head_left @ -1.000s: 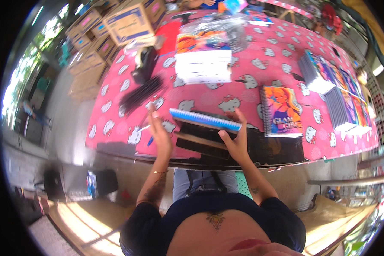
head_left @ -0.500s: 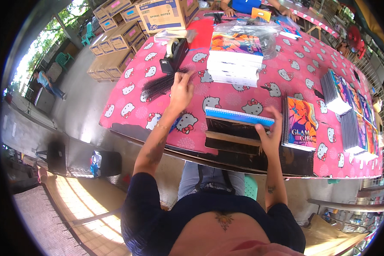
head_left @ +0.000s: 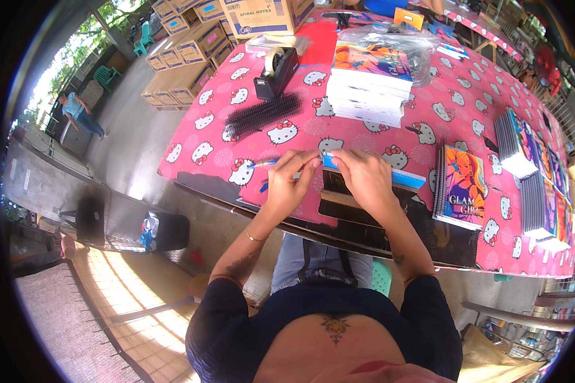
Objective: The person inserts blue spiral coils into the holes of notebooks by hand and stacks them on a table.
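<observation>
My left hand (head_left: 292, 184) is closed in a pinch at the left end of a blue strip with a row of small marks along its edge (head_left: 407, 179). Whatever sits between those fingertips is too small to make out. My right hand (head_left: 367, 182) grips the strip near the same end, its thumb and fingertips close to the left hand's. Beneath the strip lies a dark, worn block with a brown wooden ledge (head_left: 342, 199) at the table's front edge. Beyond my left hand is a pile of black spiral binding coils (head_left: 263, 117).
A black tape dispenser (head_left: 276, 73) stands behind the coils. Stacked notebooks (head_left: 370, 83) sit at centre back, with a spiral notebook (head_left: 461, 185) and more stacks (head_left: 533, 172) to the right. A blue pen (head_left: 262, 164) lies beside my left hand. Cartons (head_left: 191, 51) and another person's arms are farther back.
My left hand has come from the coil pile down to the strip's left end. The right hand has slid left along the strip to meet it.
</observation>
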Motion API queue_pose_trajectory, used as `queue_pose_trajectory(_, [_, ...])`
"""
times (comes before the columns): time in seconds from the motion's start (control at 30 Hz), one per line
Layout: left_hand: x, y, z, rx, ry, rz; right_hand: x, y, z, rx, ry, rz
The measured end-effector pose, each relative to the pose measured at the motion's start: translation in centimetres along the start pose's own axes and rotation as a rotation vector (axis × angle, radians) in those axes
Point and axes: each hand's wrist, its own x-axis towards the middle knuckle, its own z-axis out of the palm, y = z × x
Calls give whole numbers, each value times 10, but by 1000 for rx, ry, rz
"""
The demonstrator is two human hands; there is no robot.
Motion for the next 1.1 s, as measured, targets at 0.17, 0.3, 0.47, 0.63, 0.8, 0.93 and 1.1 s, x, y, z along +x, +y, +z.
queue_pose_trajectory(0.17, [7,3,-10,-2,-100,-39,0,1,-1,-10,25,-34])
queue_pose_trajectory(0.3, [7,-4,-4,-25,-66,-65,1,1,-1,-1,0,-12])
queue_pose_trajectory(0.47, [24,-2,-10,34,-185,137,3,-1,-21,-71,109,-163])
queue_pose_trajectory(0.63, [40,-12,-19,171,-572,2,-10,16,-30,-14,-140,45])
queue_pose_trajectory(0.8, [27,1,19,740,-188,402,-7,15,-28,-19,-79,33])
queue_pose_trajectory(0.93, [-57,-28,44,834,-281,381,-9,17,-24,-35,-47,22])
queue_pose_trajectory(1.1, [-4,-16,39,898,-226,373,-11,18,-30,-47,-116,-17])
